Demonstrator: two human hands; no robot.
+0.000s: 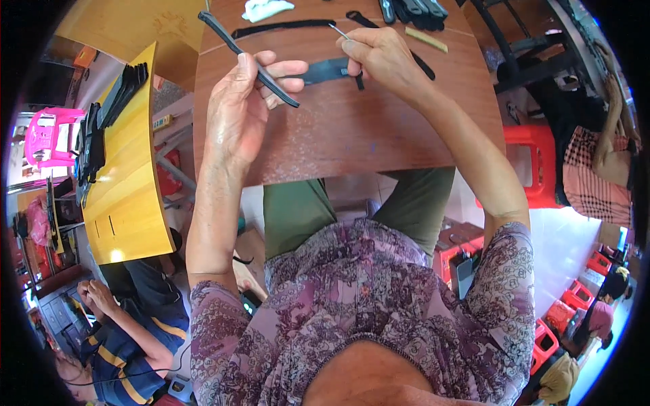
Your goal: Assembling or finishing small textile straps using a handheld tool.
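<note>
Between the thumb and fingers of my left hand point(237, 111) is a narrow black strap point(222, 31), slanting from upper left to lower right above the table. My right hand point(384, 59) pinches a thin pointed metal tool point(340, 31), its tip toward the left; its handle is hidden in my fingers. Under and between my hands, a flat dark grey piece point(323, 72) lies on the brown wooden table point(325, 135). Beyond them is a long black strip point(284, 27). Another black strap point(360, 19) runs partly behind my right hand.
At the table's far side lie a white cloth point(267, 9), a bundle of black pieces point(414, 11) and a pale yellow stick point(426, 38). A yellow table point(128, 183) with stacked black straps stands left. People sit on both sides, with a red stool point(535, 159) at right.
</note>
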